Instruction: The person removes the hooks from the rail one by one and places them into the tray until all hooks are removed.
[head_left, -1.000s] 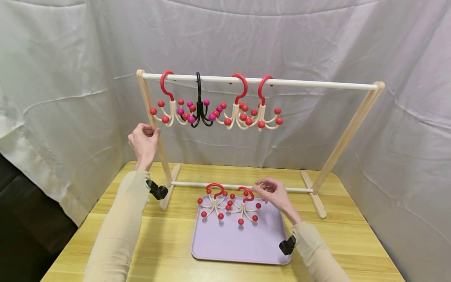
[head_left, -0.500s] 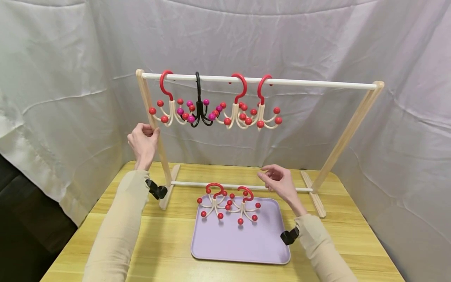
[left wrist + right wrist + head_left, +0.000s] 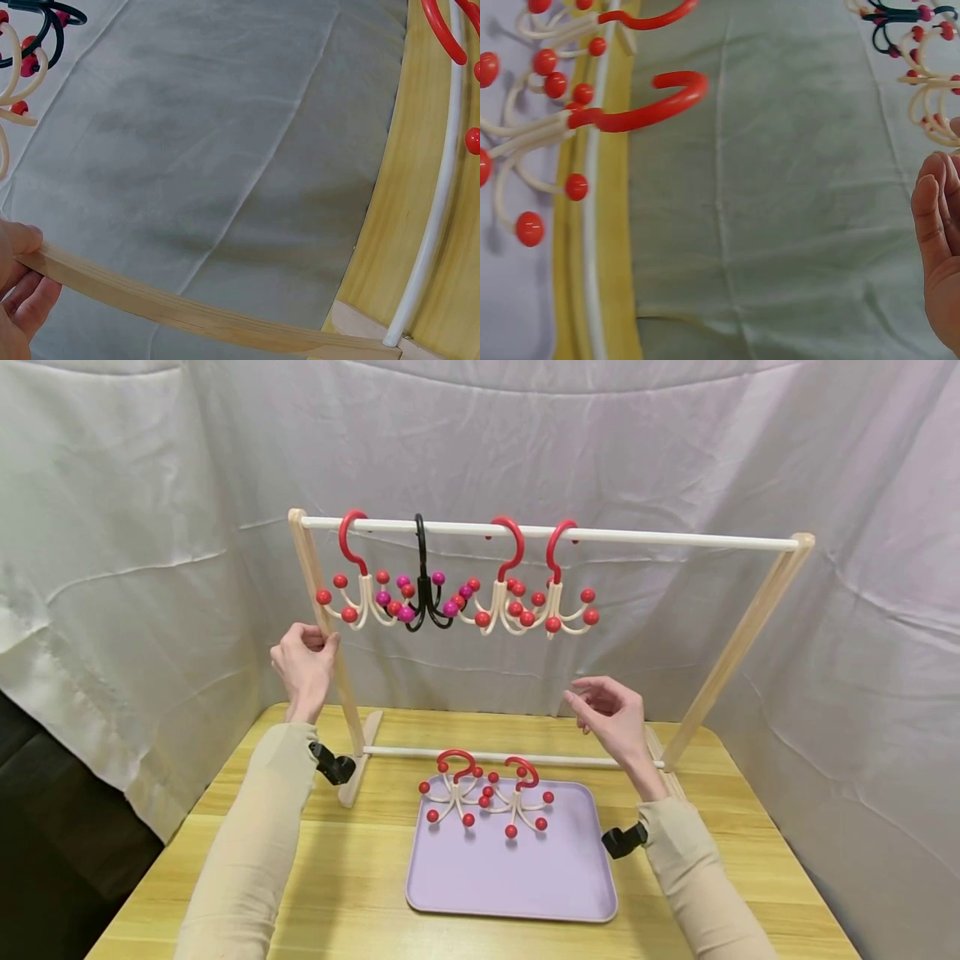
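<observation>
My left hand (image 3: pixel 303 667) holds the left wooden post (image 3: pixel 346 697) of a hanging rack between thumb and fingers. In the left wrist view, fingertips (image 3: pixel 37 309) wrap the same post. My right hand (image 3: pixel 611 714) hovers above the lower rail, fingers loosely bent, holding nothing. Two multi-arm hangers lie on a lilac tray (image 3: pixel 517 885): one with a red hook (image 3: pixel 455 752) at left, another red hook (image 3: pixel 533 775) at right. From the white top rod (image 3: pixel 690 538) hang a black hanger (image 3: pixel 423 552) with magenta balls and three red-hooked cream hangers, the rightmost hanger (image 3: pixel 556 593) nearest my right hand.
The rack's right post (image 3: pixel 738 647) leans up from a wooden foot. A white lower rail (image 3: pixel 487 757) runs behind the tray. The wooden table (image 3: pixel 750 877) carries rack and tray. Pale curtains (image 3: pixel 637 452) surround it at the back and sides.
My right hand has risen from beside the right-hand hanger on the tray, moving up and slightly right. My left hand stays on the post. The hangers keep their places.
</observation>
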Tool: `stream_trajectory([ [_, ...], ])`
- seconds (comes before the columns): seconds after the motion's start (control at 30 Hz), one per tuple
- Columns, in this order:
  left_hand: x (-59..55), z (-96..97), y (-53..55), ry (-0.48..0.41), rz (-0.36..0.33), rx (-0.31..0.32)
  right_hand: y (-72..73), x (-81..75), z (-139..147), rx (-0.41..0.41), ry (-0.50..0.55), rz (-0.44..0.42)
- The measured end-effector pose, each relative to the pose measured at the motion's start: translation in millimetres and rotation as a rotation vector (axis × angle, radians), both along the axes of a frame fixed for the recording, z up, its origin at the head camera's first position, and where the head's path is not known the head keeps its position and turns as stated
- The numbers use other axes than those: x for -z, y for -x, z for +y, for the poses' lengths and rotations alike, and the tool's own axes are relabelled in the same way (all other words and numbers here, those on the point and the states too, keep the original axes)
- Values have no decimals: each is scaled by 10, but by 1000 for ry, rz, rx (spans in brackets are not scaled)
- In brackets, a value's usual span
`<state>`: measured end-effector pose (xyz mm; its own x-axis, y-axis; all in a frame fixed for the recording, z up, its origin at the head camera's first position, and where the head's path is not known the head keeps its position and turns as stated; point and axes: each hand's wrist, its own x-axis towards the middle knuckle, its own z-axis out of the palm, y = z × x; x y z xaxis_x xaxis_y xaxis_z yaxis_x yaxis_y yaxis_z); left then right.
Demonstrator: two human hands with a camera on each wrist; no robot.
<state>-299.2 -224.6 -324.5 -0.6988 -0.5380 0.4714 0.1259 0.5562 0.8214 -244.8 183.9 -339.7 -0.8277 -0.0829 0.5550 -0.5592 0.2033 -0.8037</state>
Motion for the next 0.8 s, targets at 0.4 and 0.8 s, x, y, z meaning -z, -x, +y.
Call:
stream_trajectory([
  [0.4,-5,13,12,-5,8,-11,247,-189,43,52,75,116],
  [0.8,9,7,11,22,12,-23,220,-682,-77,27,90,177],
])
